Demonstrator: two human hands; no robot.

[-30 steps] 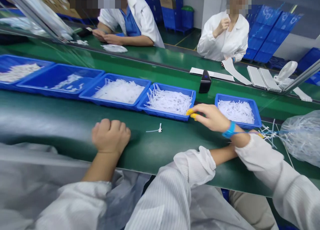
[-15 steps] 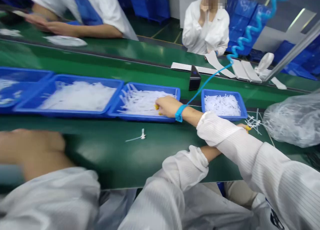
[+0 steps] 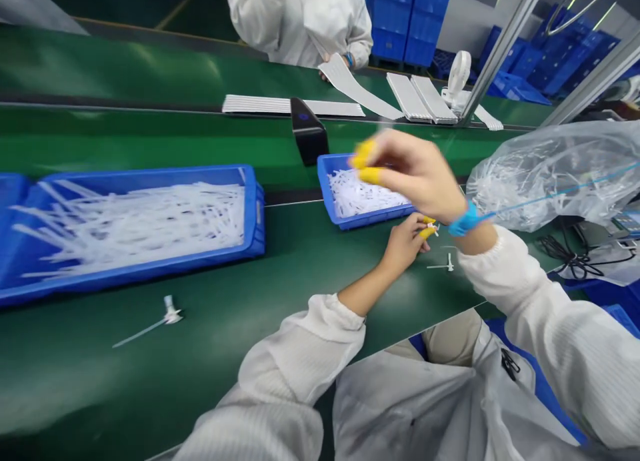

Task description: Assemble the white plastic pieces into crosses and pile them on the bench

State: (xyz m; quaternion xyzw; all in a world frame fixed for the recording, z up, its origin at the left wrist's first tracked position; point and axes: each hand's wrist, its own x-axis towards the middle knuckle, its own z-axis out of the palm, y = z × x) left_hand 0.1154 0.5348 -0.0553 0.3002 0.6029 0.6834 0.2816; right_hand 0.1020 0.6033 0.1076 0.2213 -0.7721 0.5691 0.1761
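My right hand, in yellow finger cots and a blue wrist strap, hovers blurred over a small blue tray of white plastic pieces. Its fingertips are pinched; what they hold is too smeared to name. Just below it, my left hand rests on the green belt, pinching a small white plastic part. A white pin-like piece lies on the belt beside that hand.
A large blue tray of long white strands sits at left, with a loose white piece in front of it. A clear bag of parts lies at right, with a black device behind the small tray. A co-worker sits across.
My right hand has pulled back from the large tray, rightward and up over the small tray. The view has swung right; the neighbour's bare hand at left is out of view.
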